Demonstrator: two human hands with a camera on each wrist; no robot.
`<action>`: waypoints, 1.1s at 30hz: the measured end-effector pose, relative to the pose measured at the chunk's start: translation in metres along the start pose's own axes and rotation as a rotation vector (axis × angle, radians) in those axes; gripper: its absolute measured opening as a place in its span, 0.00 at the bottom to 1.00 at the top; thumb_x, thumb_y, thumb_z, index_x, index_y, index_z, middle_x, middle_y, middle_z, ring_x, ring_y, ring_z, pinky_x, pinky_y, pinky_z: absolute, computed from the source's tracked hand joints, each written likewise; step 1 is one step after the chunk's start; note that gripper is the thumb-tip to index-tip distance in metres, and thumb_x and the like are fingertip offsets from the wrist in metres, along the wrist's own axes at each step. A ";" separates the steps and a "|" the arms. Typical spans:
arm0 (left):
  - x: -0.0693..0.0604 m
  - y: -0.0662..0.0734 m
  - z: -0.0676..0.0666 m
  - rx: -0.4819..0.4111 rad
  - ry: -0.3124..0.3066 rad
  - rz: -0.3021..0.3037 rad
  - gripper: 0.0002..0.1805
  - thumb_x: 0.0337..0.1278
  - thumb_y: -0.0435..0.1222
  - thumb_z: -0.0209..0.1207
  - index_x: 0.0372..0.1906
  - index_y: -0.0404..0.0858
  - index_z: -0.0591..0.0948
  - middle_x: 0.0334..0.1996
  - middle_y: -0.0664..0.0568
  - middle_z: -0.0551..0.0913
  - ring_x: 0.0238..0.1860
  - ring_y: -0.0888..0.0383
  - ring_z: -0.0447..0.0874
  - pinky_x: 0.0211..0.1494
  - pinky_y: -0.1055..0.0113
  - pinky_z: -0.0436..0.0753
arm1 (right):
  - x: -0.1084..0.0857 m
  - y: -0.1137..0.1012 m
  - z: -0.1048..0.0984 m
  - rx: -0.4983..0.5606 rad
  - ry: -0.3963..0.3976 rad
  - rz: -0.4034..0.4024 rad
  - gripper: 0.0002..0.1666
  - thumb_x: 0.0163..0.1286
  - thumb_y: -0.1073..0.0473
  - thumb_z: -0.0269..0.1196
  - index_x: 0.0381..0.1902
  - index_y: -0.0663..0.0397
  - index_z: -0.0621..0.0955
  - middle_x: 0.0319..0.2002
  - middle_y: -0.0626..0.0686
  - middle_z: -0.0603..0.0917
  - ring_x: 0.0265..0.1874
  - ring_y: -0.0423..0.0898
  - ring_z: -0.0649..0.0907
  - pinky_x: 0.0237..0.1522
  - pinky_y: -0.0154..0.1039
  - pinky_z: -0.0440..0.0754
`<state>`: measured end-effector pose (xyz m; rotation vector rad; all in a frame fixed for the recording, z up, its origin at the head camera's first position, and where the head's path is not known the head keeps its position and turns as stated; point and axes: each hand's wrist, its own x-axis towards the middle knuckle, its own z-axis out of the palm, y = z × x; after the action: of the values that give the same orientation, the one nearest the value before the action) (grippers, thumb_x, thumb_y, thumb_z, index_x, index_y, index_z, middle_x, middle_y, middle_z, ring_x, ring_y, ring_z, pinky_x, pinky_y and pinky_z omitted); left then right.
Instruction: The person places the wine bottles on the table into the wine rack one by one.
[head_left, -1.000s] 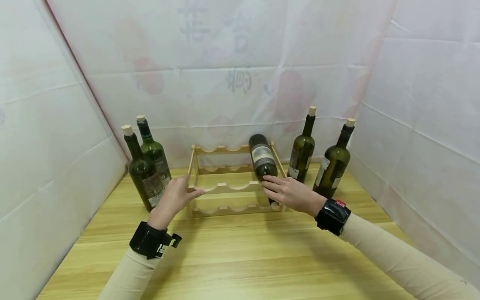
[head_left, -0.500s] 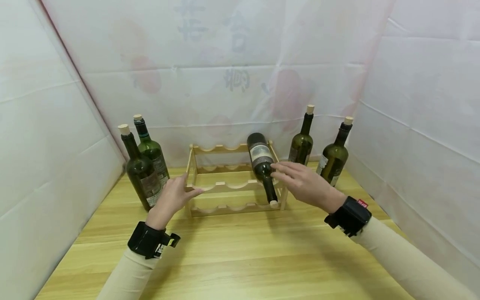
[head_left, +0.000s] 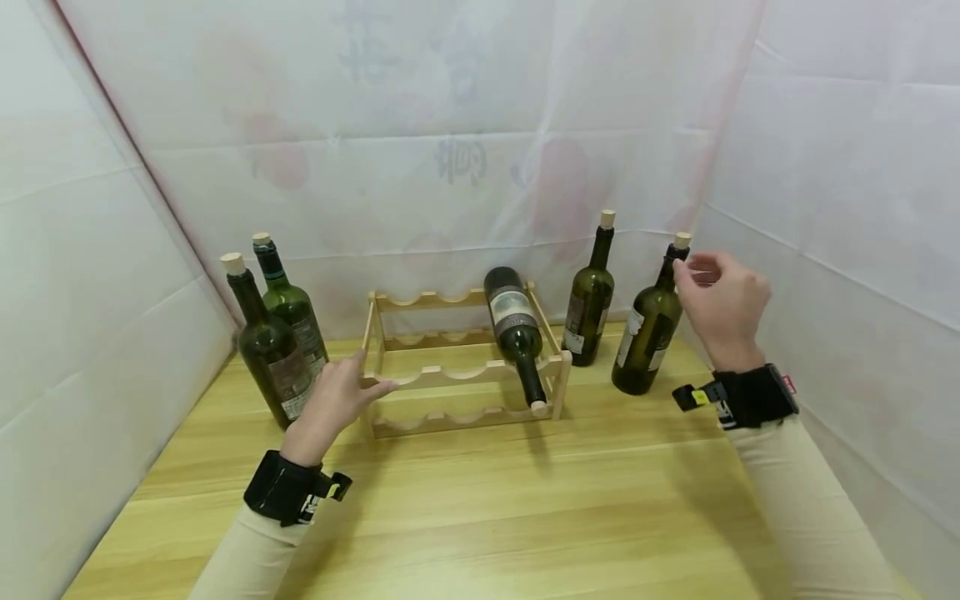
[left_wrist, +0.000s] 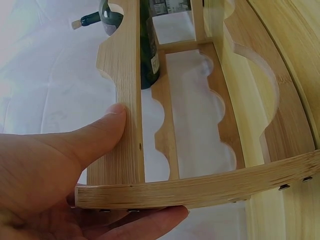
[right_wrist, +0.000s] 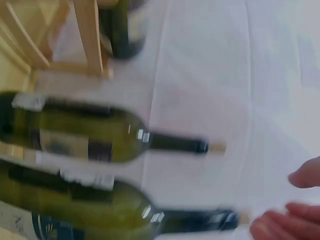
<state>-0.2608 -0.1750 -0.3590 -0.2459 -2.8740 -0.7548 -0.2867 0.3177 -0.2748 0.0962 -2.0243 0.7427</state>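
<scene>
The left hand (head_left: 332, 406) grips a scalloped pale-wood rack (head_left: 432, 377), the empty right hand (head_left: 723, 304) beside the rightmost green-glass bottle (head_left: 647, 337).

Neither bottle labels (head_left: 512, 307) nor faint backdrop characters (head_left: 472, 160) read clearly.

The sleeved left forearm (head_left: 251, 550) is extending upward and inward from the lower left of the head view, a black strap (head_left: 279, 487) encircling its wrist. The left hand (head_left: 333, 408) is gripping: its thumb (left_wrist: 100, 140) is pressing from one side, and its fingers (left_wrist: 160, 222) are curling beneath. The sleeved right forearm (head_left: 810, 508) is extending upward from the lower right, a second black strap (head_left: 757, 396) encircling its wrist. The right hand (head_left: 722, 304) is hovering higher than the left. Its fingers (right_wrist: 285, 225) are curving loosely, leaving a gap to the right thumb (right_wrist: 307, 175); blur is softening both in the wrist view.
</scene>
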 end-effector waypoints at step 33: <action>-0.002 -0.002 0.000 -0.003 0.003 0.006 0.43 0.65 0.49 0.68 0.71 0.22 0.68 0.48 0.25 0.84 0.29 0.46 0.85 0.32 0.59 0.79 | 0.038 0.040 0.037 -0.295 -0.224 0.225 0.32 0.64 0.43 0.70 0.23 0.71 0.79 0.17 0.65 0.79 0.22 0.64 0.79 0.20 0.43 0.65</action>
<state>-0.2589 -0.1766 -0.3607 -0.2539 -2.8683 -0.7577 -0.3498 0.3389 -0.2767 -0.2324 -2.3638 0.5812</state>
